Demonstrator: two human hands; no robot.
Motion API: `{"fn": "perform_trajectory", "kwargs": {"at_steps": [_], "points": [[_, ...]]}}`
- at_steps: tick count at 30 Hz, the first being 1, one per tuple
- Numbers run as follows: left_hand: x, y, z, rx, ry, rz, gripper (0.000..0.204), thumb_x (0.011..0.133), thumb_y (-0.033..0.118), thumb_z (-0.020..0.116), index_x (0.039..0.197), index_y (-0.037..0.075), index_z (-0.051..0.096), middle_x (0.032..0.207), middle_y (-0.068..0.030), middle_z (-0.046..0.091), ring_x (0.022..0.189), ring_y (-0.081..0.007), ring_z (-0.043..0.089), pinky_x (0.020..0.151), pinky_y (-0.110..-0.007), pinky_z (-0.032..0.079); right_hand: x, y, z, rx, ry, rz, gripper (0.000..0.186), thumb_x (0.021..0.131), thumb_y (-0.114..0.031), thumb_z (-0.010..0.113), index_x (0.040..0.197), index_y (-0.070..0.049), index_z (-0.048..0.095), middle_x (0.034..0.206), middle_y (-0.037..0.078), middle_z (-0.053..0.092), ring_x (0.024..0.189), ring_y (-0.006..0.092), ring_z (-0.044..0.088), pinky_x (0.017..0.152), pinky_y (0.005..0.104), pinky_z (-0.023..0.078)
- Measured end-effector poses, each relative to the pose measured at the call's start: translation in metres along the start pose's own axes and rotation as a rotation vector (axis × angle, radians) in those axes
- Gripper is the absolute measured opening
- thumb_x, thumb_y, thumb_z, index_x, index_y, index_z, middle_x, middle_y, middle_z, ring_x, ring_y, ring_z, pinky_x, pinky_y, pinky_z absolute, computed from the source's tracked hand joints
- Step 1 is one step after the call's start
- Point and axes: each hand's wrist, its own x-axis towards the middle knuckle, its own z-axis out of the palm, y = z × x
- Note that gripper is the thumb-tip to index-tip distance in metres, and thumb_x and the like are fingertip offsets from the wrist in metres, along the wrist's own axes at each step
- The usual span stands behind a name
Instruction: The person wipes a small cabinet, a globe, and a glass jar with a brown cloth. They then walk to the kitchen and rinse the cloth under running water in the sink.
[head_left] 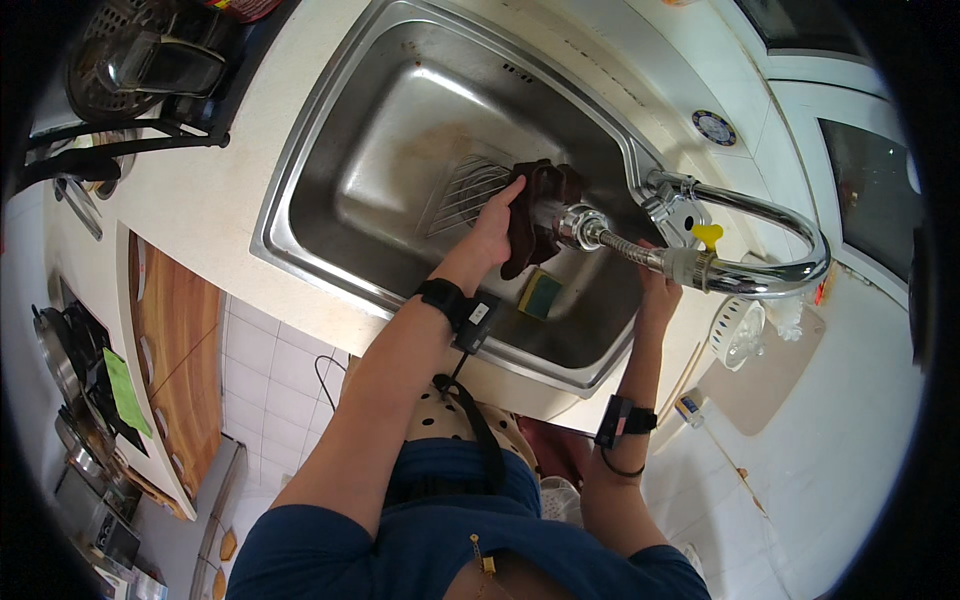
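In the steel sink (330, 190), my left hand (493, 226) is closed on a dark brown, floppy thing with a wavy edge (537, 240), its thumb lying along the top. Whether it is cloth or another soft material I cannot make out. The faucet head (582, 228) hangs right over it, on a ribbed metal hose (628, 248), and water seems to come down onto it. My right hand (657, 290) is at the sink's right side, by the hose and spout; its fingers are largely hidden behind them. A yellow-green sponge (540, 294) lies on the sink floor below the brown thing.
A wire rack (470, 195) lies in the sink beside my left hand. The curved chrome spout (815, 250) arches over the right, with a yellow tab (707, 235). A white basket (738, 332) and a pale board (765, 375) are at right; a dark dish rack (190, 130) stands upper left.
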Motion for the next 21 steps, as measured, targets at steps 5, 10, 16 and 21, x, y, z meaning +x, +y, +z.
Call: {"fn": "perform_trajectory", "kwargs": {"at_steps": [5,10,16,21], "points": [[0.008,-0.012,0.006,0.13,0.021,-0.012,0.044,0.093,0.044,0.062,0.116,0.007,0.063,0.112,-0.0093,0.067,0.1,-0.0241,0.064,0.09,-0.042,0.052,-0.01,-0.003,0.015,-0.008,-0.119,0.194,0.047,0.096,-0.026,0.059,0.137,-0.005,0.048,0.118,0.009,0.064,0.109,0.02,0.061,0.088,0.0338,0.052],[0.012,-0.026,-0.007,0.312,0.09,0.075,0.036,0.089,0.037,0.066,0.108,0.005,0.065,0.108,-0.0084,0.068,0.096,-0.0223,0.065,0.085,-0.039,0.054,-0.008,0.013,0.096,0.549,-0.37,0.607,0.047,0.093,-0.021,0.063,0.135,-0.007,0.046,0.125,0.006,0.057,0.114,0.0212,0.056,0.098,0.0382,0.047],[0.01,-0.005,-0.037,0.578,0.61,0.296,0.054,0.084,0.043,0.069,0.118,0.002,0.06,0.113,-0.0082,0.065,0.096,-0.0243,0.065,0.085,-0.038,0.053,0.006,0.042,0.152,0.394,-0.145,0.321,0.038,0.095,-0.017,0.059,0.13,-0.006,0.048,0.123,0.005,0.058,0.113,0.0199,0.054,0.099,0.0353,0.043],[0.025,0.003,-0.059,0.436,0.414,0.186,0.062,0.087,0.047,0.067,0.121,-0.004,0.057,0.116,-0.0111,0.062,0.102,-0.0237,0.061,0.089,-0.037,0.049,-0.02,0.033,0.164,0.249,-0.129,0.168,0.042,0.095,-0.018,0.059,0.133,-0.003,0.047,0.128,0.01,0.054,0.119,0.0208,0.048,0.104,0.0334,0.036]]}}
